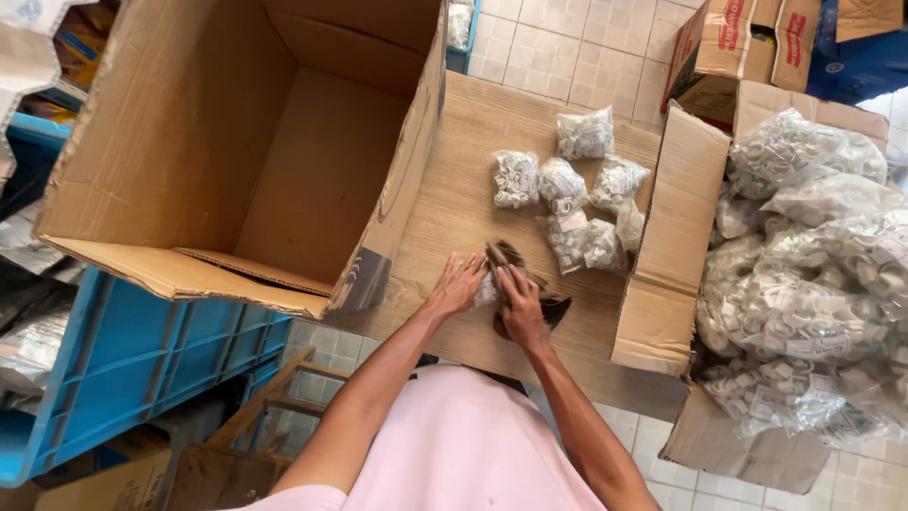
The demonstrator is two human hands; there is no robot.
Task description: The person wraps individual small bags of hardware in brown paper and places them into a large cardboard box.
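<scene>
Both hands press one small bag (488,289) on the board (454,189), mostly hiding it; left hand (457,284) flat, fingers spread, right hand (519,308) pinching its top, arms outstretched.

Brown empty carton (284,142) — blue crate (132,360) — white-filled clear bags (567,189), pink shirt (473,445).

Pale tiled floor (577,47) under a wooden table (454,189), with a blue plastic crate (132,360) alongside.
</scene>
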